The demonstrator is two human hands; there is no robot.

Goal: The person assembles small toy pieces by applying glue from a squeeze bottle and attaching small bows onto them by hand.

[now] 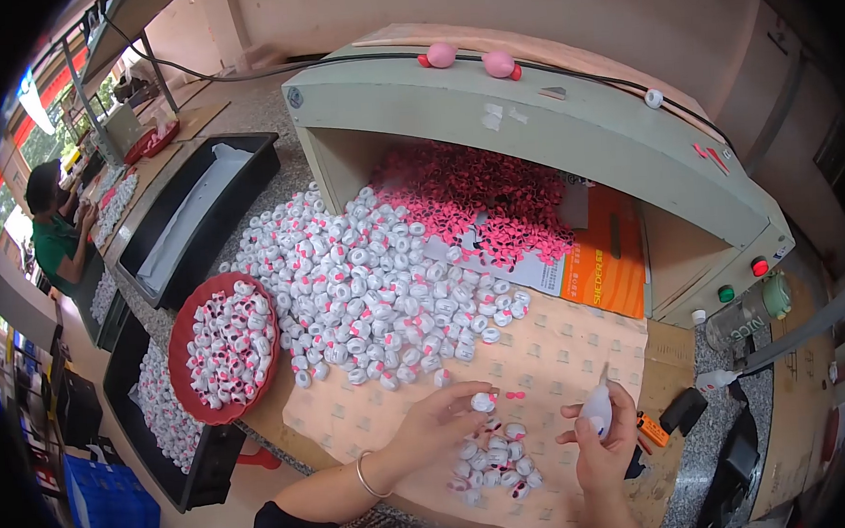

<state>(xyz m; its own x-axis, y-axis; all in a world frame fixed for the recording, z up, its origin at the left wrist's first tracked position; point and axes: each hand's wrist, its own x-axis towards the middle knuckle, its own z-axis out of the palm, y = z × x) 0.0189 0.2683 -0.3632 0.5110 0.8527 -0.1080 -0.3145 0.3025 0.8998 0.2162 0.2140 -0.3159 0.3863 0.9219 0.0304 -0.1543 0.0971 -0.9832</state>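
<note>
My left hand (429, 434), with a bangle at the wrist, pinches a small round white plastic piece (483, 402) marked with pink. In my right hand (604, 450) is a small white squeeze bottle (597, 410), its thin tip pointing up. A tiny pink piece (515, 395) lies on the patterned table paper (561, 352) between the hands. Just below them sits a small heap of white and pink pieces (495, 463). Beyond my left hand spreads a large pile of similar white pieces (357, 287), and loose pink pieces (496, 208) lie behind it.
A pale green arched housing (530, 129) spans the table's far side. To the left are a red basket (176, 363) of pieces and a black tray (269, 155). An orange tool (652, 430) lies at right. Another person (56, 245) sits at far left.
</note>
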